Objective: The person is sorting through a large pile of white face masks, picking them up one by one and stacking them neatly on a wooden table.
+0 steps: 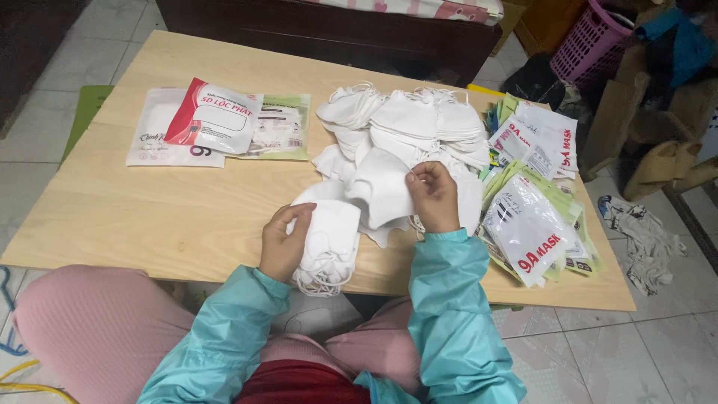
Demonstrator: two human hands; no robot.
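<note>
My left hand grips a stack of folded white face masks at the near edge of the light wooden table. My right hand pinches the ear loop of a single white mask lifted just above the heap. Behind both hands lies a big loose pile of white masks, ear loops tangled. Both arms wear teal sleeves.
Printed plastic mask bags lie in a fanned pile at the table's right side, and a few more packets at the far left. A pink basket and clutter stand on the tiled floor at the right. A dark bed frame sits beyond.
</note>
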